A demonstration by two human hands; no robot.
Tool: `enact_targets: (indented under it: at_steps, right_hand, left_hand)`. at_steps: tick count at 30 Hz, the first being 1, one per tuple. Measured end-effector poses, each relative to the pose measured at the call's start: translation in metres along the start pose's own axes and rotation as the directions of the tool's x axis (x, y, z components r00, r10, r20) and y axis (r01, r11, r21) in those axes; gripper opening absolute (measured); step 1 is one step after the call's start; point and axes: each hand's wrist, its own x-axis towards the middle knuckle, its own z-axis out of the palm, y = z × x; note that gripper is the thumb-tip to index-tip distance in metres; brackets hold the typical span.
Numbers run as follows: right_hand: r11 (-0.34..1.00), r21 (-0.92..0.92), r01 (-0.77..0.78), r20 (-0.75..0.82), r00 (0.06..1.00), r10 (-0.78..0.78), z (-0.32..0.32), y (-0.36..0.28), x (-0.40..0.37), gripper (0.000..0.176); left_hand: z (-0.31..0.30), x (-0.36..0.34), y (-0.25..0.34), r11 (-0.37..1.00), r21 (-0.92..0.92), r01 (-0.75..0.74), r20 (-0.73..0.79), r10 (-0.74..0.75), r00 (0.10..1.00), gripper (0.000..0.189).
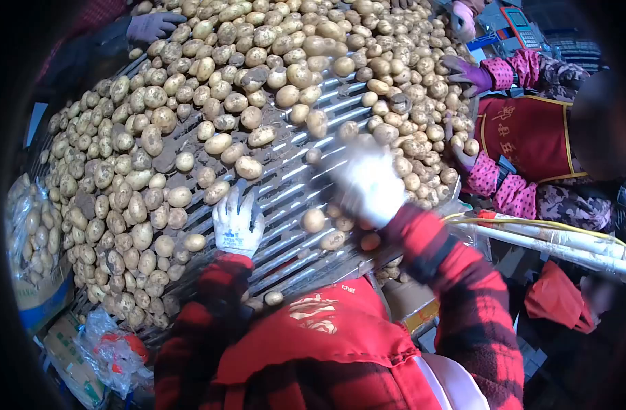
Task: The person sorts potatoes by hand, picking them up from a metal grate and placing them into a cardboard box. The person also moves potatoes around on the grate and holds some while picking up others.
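Note:
Many potatoes lie heaped over a slatted metal rack in front of me. My left hand, in a white glove, rests at the rack with its fingers spread, just below a potato; nothing is in its grasp. Farther right, my right hand, also in a white glove, is smeared by motion above the slats. Its fingers cannot be made out. Near it lie a few loose potatoes on the bars.
At the right a co-worker in a red apron has purple-gloved hands at the heap. Another purple-gloved hand is at the upper left. Bagged potatoes stand at the far left, white pipes at the right, cardboard below.

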Motion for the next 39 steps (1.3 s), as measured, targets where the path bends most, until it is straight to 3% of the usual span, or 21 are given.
enact_targets:
  at_steps: [1, 2, 4, 7, 9, 11, 13, 14, 15, 17, 18, 20, 21, 23, 25, 27, 29, 32, 35, 37, 39]
  right_hand:
    - [0.979, 0.147, 0.139, 0.025, 0.989, -0.144, 0.034, -0.027, -0.02, 0.031]
    - [0.929, 0.255, 0.266, -0.046, 0.964, -0.263, 0.079, -0.043, -0.053, 0.031]
    - [0.874, 0.179, 0.452, -0.112, 0.892, -0.439, 0.111, -0.048, -0.07, 0.032]
    - [0.94, 0.069, 0.335, -0.116, 0.938, -0.326, 0.114, -0.024, -0.065, 0.044]
    - [0.816, -0.234, 0.529, -0.151, 0.809, -0.568, 0.077, 0.011, -0.049, 0.035]
    - [0.827, -0.387, 0.408, -0.163, 0.852, -0.497, 0.067, 0.035, -0.029, 0.039]
    - [0.93, -0.273, 0.246, -0.21, 0.928, -0.307, 0.05, 0.055, 0.001, 0.036]
    - [0.948, -0.308, 0.082, -0.4, 0.893, -0.207, 0.044, 0.051, 0.014, 0.034]
    - [0.939, -0.339, -0.05, -0.445, 0.888, -0.114, 0.054, 0.059, 0.028, 0.033]
    - [0.966, -0.19, -0.177, -0.559, 0.828, 0.042, 0.047, 0.023, 0.039, 0.036]
    - [0.999, -0.016, -0.03, -0.55, 0.835, 0.016, 0.048, 0.01, 0.044, 0.043]
    - [0.975, -0.095, 0.199, -0.408, 0.886, -0.221, 0.096, -0.007, 0.06, 0.057]
    - [0.924, -0.099, 0.369, -0.438, 0.818, -0.373, 0.1, -0.019, 0.071, 0.056]
    - [0.93, -0.122, 0.346, -0.348, 0.863, -0.366, 0.091, -0.036, 0.112, 0.052]
    - [0.933, -0.11, 0.342, -0.463, 0.813, -0.352, 0.087, -0.026, 0.149, 0.051]
    - [0.901, -0.238, 0.362, -0.503, 0.748, -0.434, 0.08, 0.0, 0.175, 0.045]
    - [0.845, -0.42, 0.331, -0.421, 0.754, -0.505, 0.063, 0.03, 0.187, 0.053]
    - [0.818, -0.518, 0.25, -0.317, 0.832, -0.455, 0.04, 0.077, 0.192, 0.061]
    - [0.776, -0.617, 0.131, -0.233, 0.911, -0.34, 0.006, 0.103, 0.19, 0.061]
    - [0.829, -0.559, 0.026, -0.292, 0.929, -0.226, 0.005, 0.116, 0.197, 0.059]
    - [0.86, -0.48, -0.175, -0.348, 0.937, -0.004, -0.007, 0.109, 0.188, 0.056]
  left_hand:
    - [0.0, 0.001, 0.0, 1.0, 0.007, -0.008, -0.006, 0.008, 1.0, 0.059]
    - [0.0, 0.002, 0.001, 1.0, 0.015, -0.018, -0.013, 0.018, 1.0, 0.06]
    - [0.002, 0.002, 0.0, 1.0, 0.016, -0.019, -0.016, 0.019, 1.0, 0.06]
    - [0.0, 0.001, 0.0, 1.0, 0.017, -0.02, -0.023, 0.02, 1.0, 0.06]
    - [-0.002, 0.002, 0.004, 1.0, 0.017, -0.012, -0.009, 0.012, 1.0, 0.06]
    - [-0.003, 0.005, 0.005, 0.999, 0.033, -0.043, -0.037, 0.044, 0.998, 0.06]
    - [-0.003, 0.003, 0.005, 0.998, 0.039, -0.053, -0.044, 0.055, 0.997, 0.06]
    - [-0.002, 0.003, 0.004, 0.998, 0.041, -0.052, -0.047, 0.054, 0.997, 0.06]
    - [0.0, 0.003, 0.002, 0.998, 0.044, -0.047, -0.051, 0.049, 0.998, 0.06]
    - [-0.003, 0.003, 0.003, 0.998, 0.026, -0.056, -0.06, 0.058, 0.997, 0.06]
    - [-0.001, 0.003, 0.002, 0.998, 0.042, -0.051, -0.056, 0.054, 0.997, 0.06]
    - [0.003, 0.001, 0.0, 0.996, 0.073, -0.051, -0.057, 0.055, 0.997, 0.059]
    - [-0.002, 0.003, 0.003, 0.997, 0.058, -0.049, -0.048, 0.051, 0.998, 0.057]
    - [-0.002, 0.004, 0.003, 0.996, 0.051, -0.067, -0.072, 0.071, 0.995, 0.056]
    - [-0.005, 0.003, 0.003, 0.998, 0.047, -0.038, -0.024, 0.039, 0.999, 0.058]
    - [-0.009, 0.003, 0.004, 0.999, 0.018, -0.035, -0.008, 0.035, 0.999, 0.058]
    - [-0.009, 0.003, 0.006, 1.0, 0.002, -0.023, 0.001, 0.023, 1.0, 0.055]
    - [-0.005, 0.002, 0.002, 0.999, -0.024, -0.039, -0.014, 0.039, 0.999, 0.054]
    - [-0.006, 0.001, 0.002, 0.999, -0.002, -0.036, -0.005, 0.036, 0.999, 0.053]
    - [-0.007, 0.003, 0.005, 0.999, 0.002, -0.04, -0.017, 0.04, 0.999, 0.051]
    - [-0.007, 0.004, 0.006, 1.0, -0.005, -0.015, 0.002, 0.015, 1.0, 0.051]
